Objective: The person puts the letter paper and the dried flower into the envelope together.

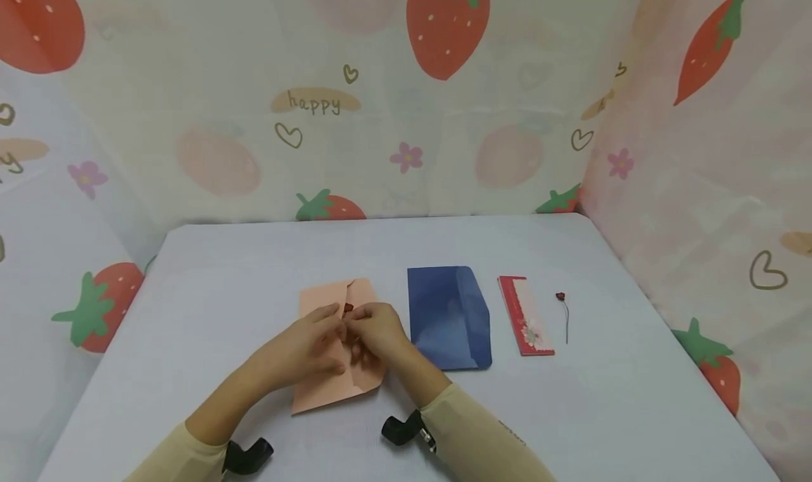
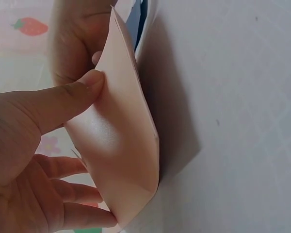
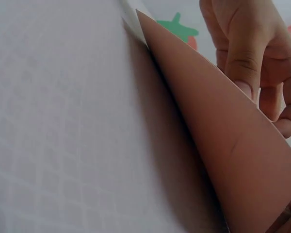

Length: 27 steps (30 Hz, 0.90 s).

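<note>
Two hands (image 1: 311, 348) (image 1: 379, 330), left gripping angular, smooth peach paper envelope (image 1: 312, 392), right curled, hold unclear

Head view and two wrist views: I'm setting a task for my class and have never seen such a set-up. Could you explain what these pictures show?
There is no robot here: a person works with two bare hands. The widest picture comes from a camera worn on the person's head, looking forward and down. The two close-ups come from cameras worn on the left and right wrists.

On the white table, to the right of the hands, lie a blue envelope, a red and pink card and a thin-stemmed red flower.

The left hand holds a peach envelope. The right hand is at the same envelope, near a small red thing; what it pinches, if anything, is hidden.
</note>
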{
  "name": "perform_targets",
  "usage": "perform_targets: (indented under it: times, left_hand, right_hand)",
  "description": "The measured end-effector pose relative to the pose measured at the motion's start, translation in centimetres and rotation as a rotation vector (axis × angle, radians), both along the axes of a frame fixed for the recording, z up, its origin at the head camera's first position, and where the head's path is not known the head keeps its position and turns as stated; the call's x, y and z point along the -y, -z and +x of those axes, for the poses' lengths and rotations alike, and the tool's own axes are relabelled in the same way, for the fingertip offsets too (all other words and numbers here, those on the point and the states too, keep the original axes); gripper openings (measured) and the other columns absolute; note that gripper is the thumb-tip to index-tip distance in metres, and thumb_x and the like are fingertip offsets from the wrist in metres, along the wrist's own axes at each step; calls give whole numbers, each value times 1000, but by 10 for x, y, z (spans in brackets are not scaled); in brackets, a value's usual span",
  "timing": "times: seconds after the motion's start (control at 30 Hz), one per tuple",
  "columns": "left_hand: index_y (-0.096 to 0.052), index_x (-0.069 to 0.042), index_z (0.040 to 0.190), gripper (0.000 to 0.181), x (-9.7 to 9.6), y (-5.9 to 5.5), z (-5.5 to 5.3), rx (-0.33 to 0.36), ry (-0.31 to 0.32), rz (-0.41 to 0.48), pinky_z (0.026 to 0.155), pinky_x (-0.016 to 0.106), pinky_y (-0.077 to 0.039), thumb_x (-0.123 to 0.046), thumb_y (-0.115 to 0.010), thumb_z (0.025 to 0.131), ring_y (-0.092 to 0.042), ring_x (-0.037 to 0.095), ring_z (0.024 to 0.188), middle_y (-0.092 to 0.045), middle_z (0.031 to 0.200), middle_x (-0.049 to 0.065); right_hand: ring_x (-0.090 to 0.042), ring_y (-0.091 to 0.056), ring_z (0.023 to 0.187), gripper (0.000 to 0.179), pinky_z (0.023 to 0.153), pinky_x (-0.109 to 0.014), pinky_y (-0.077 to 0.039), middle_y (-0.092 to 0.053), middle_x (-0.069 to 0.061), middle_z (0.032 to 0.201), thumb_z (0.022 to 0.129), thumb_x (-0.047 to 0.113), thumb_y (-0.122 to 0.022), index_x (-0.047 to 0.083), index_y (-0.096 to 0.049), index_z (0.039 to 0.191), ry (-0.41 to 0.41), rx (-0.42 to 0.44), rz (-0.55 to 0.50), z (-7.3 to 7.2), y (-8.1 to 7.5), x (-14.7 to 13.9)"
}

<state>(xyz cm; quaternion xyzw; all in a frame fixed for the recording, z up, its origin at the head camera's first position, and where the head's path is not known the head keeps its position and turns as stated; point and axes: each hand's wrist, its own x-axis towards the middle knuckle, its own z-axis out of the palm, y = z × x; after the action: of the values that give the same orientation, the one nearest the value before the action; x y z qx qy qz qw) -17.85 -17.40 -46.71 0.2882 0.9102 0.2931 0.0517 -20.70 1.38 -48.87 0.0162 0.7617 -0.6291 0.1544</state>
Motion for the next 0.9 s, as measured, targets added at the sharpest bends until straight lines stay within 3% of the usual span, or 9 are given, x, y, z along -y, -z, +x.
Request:
perform_targets:
  times: [0.2, 0.43, 0.7, 0.9]
  left_hand:
    - [-61, -18, 107, 36, -1, 0, 0, -1, 1, -8, 112, 60, -40, -30, -85, 84, -41, 48, 143, -40, 156, 29]
    - [-65, -13, 121, 44, -2, -1, 0, 7, -6, -12, 112, 60, -39, -30, -85, 85, -40, 48, 144, -39, 157, 28]
    - [-62, -18, 106, 35, -1, 1, 0, 3, 2, -7, 112, 62, -39, -31, -85, 85, -39, 51, 144, -40, 156, 29]
    - [-61, -19, 105, 34, -2, 1, 0, 7, 5, 3, 111, 62, -40, -29, -86, 84, -40, 52, 142, -41, 155, 30]
  right_hand:
    - [-11, -51, 39, 10, 37, -22, -41, -61, -3, 64, 95, 12, -67, 8, -73, 90, 10, 31, 24, 0, 1, 3]
    - [-9, -48, 38, 9, 35, -22, -35, -62, 0, 62, 93, 9, -67, 9, -75, 89, -5, 16, 86, -1, 6, 6]
    - [-10, -49, 38, 11, 37, -20, -39, -63, -1, 63, 89, 1, -66, 5, -75, 89, -31, -36, 96, 2, 7, 7]
    - [-10, -47, 37, 10, 36, -20, -37, -59, -1, 57, 89, 2, -67, 6, -76, 88, -59, -99, 138, 3, 7, 7]
